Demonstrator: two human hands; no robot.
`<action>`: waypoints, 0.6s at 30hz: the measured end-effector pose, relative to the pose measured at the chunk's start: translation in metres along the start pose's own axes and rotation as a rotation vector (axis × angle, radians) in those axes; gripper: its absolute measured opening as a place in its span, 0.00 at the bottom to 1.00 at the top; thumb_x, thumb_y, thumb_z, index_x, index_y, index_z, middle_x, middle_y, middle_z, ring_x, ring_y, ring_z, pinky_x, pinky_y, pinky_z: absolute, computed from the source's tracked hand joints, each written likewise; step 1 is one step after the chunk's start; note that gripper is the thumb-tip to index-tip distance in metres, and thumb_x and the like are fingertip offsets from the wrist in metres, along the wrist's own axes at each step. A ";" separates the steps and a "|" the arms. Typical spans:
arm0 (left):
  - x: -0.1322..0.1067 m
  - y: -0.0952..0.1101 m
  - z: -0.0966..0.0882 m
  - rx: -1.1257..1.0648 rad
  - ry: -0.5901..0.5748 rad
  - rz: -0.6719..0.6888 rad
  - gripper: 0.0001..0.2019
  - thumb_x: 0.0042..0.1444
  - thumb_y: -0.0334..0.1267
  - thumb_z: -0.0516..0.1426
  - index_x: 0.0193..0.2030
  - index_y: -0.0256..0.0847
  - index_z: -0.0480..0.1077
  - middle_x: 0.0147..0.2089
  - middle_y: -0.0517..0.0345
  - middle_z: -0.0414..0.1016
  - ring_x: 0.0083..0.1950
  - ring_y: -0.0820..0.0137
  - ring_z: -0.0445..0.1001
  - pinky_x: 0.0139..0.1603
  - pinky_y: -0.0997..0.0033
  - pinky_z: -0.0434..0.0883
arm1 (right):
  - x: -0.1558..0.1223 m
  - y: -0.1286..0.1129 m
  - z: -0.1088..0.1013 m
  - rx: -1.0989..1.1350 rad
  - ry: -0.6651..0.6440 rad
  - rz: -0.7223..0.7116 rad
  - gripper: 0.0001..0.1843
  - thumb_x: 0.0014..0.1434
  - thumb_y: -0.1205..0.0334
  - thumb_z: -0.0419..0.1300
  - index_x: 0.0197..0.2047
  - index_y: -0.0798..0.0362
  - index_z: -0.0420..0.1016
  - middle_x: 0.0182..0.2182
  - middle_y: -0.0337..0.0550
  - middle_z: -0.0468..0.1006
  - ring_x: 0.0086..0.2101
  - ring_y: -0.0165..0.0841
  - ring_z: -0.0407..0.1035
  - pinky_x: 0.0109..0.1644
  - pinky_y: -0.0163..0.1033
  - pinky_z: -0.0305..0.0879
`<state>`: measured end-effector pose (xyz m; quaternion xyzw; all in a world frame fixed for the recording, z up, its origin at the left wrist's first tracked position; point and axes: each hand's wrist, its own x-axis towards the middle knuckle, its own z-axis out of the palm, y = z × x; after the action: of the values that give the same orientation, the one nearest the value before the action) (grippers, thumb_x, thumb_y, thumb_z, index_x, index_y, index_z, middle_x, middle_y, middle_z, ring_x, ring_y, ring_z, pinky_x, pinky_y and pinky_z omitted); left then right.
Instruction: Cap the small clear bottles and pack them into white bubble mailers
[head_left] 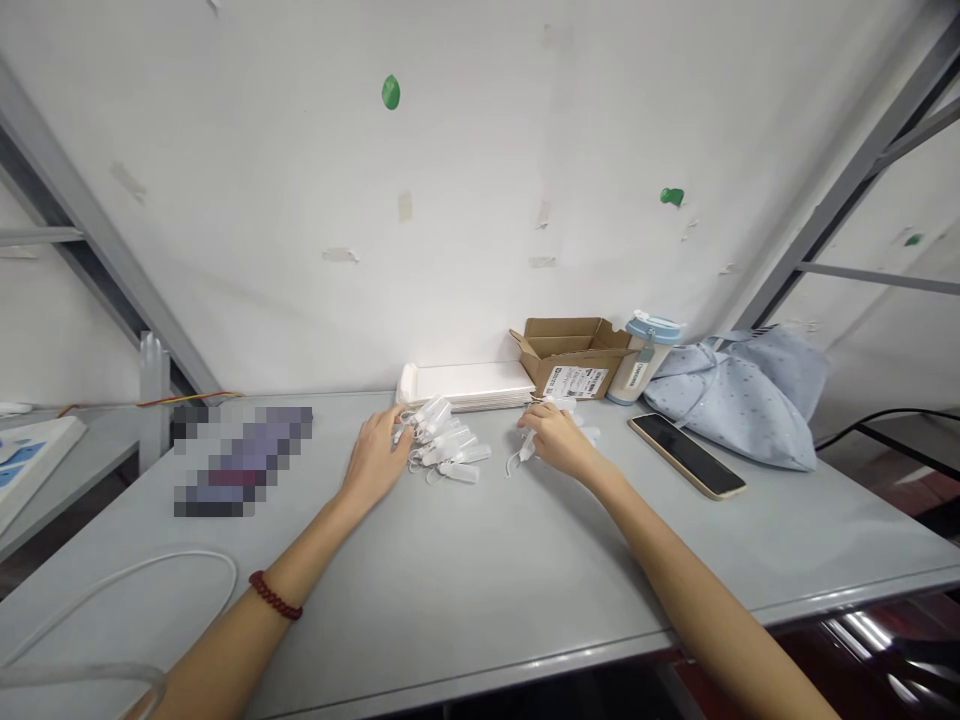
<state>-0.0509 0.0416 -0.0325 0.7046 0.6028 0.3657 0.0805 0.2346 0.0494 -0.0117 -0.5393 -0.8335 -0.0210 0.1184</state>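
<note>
A loose pile of small translucent plastic tubes with thin white loops (454,445) lies mid-table. My left hand (377,455) rests at the pile's left edge, thumb and fingers apart and touching the nearest pieces. Across a short gap, my right hand (559,437) bends over a second, smaller group of the same plastic tubes (590,434). Its fingers are curled down around a tube (527,446) whose loop hangs onto the table. The palm covers part of that group.
Behind the pile lies a stack of flat white packs (472,382). An opened cardboard box (574,360), a blue-lidded cup (643,360), a pale blue fabric bag (742,395) and a phone (686,455) stand to the right. A pixelated item (247,460) and white cable (150,568) lie left.
</note>
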 end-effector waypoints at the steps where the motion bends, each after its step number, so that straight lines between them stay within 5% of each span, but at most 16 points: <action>1: 0.000 0.000 0.000 -0.004 0.006 0.002 0.19 0.57 0.41 0.49 0.54 0.39 0.64 0.46 0.50 0.69 0.45 0.62 0.68 0.44 0.62 0.67 | -0.001 0.000 -0.001 0.028 -0.014 -0.008 0.23 0.48 0.82 0.49 0.43 0.54 0.73 0.43 0.47 0.73 0.46 0.39 0.62 0.43 0.40 0.55; 18: -0.005 0.008 0.001 0.072 0.120 0.137 0.14 0.57 0.44 0.51 0.43 0.40 0.71 0.47 0.48 0.66 0.51 0.57 0.60 0.51 0.56 0.64 | -0.002 -0.010 0.001 0.045 0.007 -0.016 0.17 0.51 0.77 0.53 0.44 0.55 0.71 0.42 0.48 0.73 0.45 0.39 0.63 0.48 0.43 0.57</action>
<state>-0.0440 0.0355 -0.0313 0.7233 0.5699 0.3899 -0.0064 0.2259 0.0433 -0.0118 -0.5299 -0.8375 -0.0049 0.1332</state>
